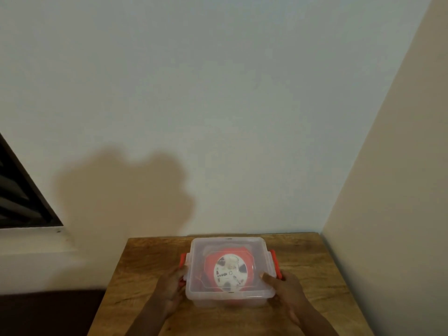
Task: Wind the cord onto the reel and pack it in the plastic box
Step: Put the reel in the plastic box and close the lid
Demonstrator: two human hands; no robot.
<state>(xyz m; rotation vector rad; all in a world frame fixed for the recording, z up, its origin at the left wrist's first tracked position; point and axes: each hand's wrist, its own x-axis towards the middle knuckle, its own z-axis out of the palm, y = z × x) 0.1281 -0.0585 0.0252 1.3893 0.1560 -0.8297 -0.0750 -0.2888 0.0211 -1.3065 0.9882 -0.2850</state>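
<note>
Clear plastic box [230, 297], reel [230, 272] inside, sits between left hand [171, 286] and right hand [282, 287], both seemingly gripping it.

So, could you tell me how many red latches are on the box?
2: one latch on the box's left side by the left hand, one latch on its right side by the right hand.

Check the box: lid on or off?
On. The clear lid covers the plastic box, with the red reel seen through it. Whether the red side clips are latched, cannot tell.
</note>
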